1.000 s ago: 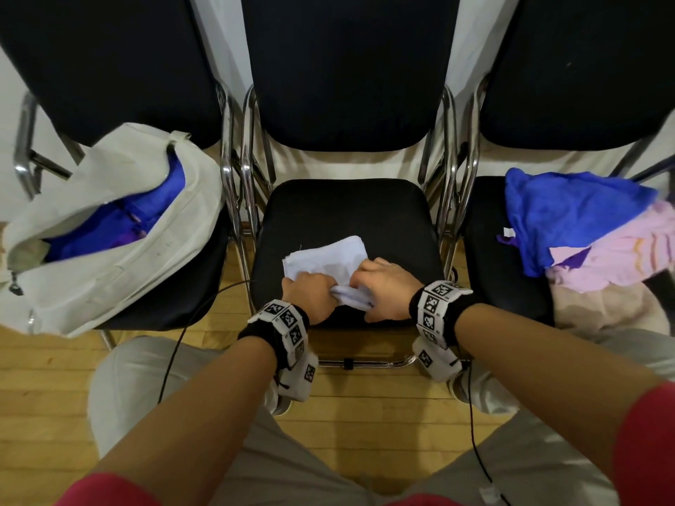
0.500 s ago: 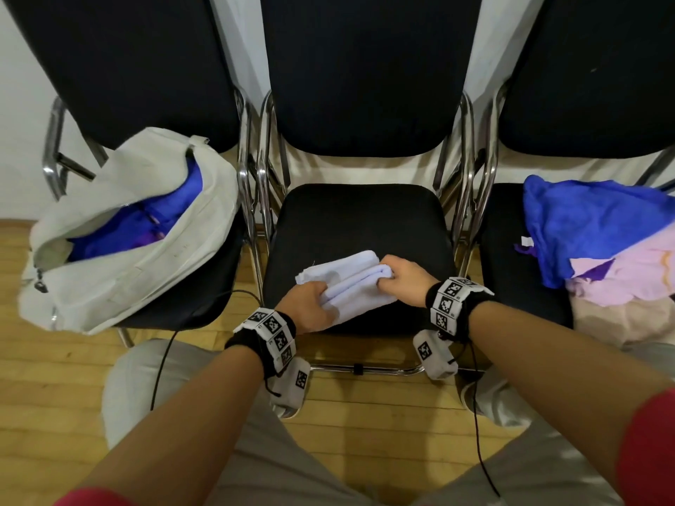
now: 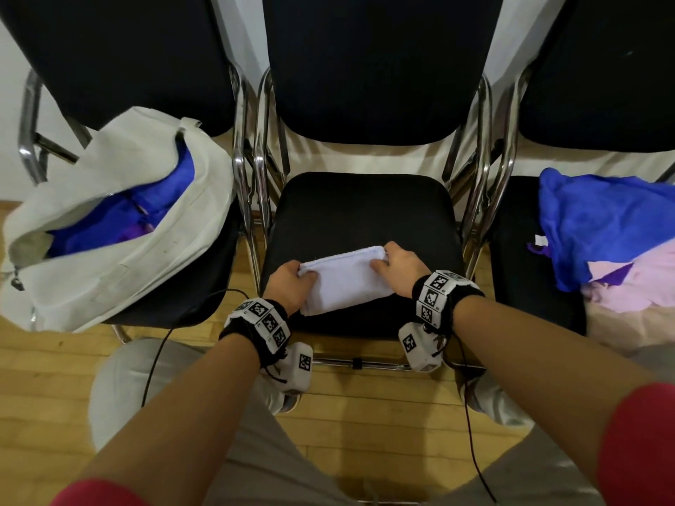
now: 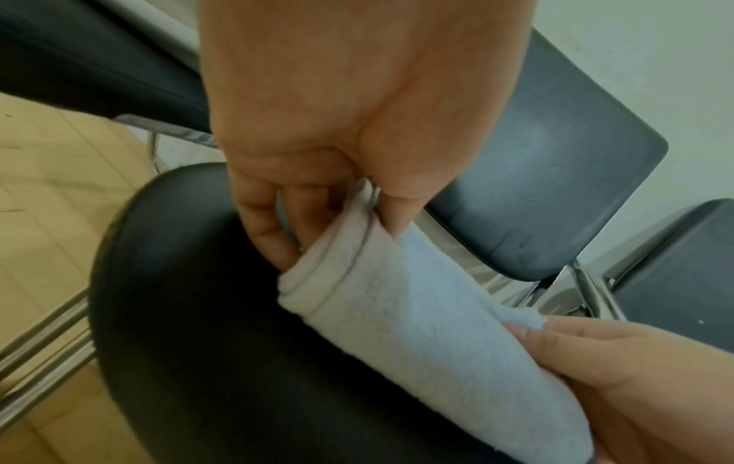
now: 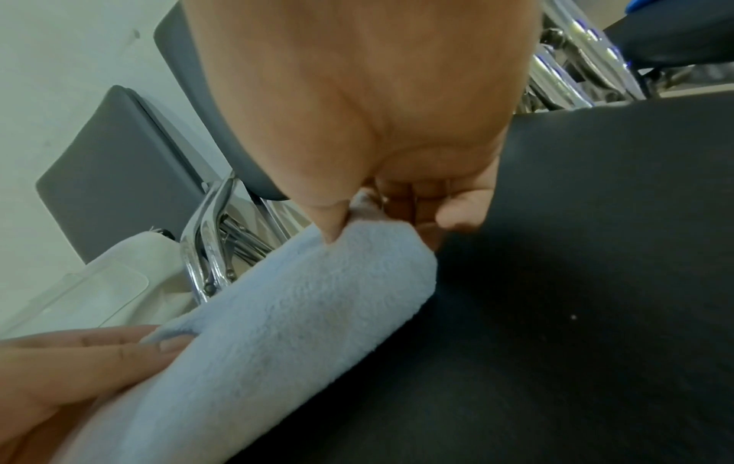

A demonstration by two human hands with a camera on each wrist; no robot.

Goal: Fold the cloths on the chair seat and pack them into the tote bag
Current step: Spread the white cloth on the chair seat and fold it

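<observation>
The white towel [image 3: 345,283] lies on the front part of the middle chair seat [image 3: 365,210], folded into a long narrow band that runs from about 8 o'clock to 2 o'clock in the head view. I think it is kept on the seat because the flat cushion supports the layers while the fold is finished.

The left hand [image 3: 290,284] grips the end at 8 o'clock. In the left wrist view its thumb [image 4: 397,201] presses on the top of the towel's doubled edge [image 4: 317,282] and the fingers [image 4: 270,226] curl under it, so the cloth sits clamped between them. The right hand [image 3: 398,266] pinches the opposite end at 2 o'clock: the thumb [image 5: 326,216] is on the top of the fluffy fold [image 5: 298,314] and the fingers [image 5: 456,213] curl behind and below it. Holding both ends probably keeps the band stretched and the layers aligned.

The tote bag [image 3: 120,228] lies open on the chair at 9 o'clock, with blue cloth already inside. At 3 o'clock, a blue cloth [image 3: 602,220] and a pink cloth [image 3: 635,283] wait in a pile on the other chair.
</observation>
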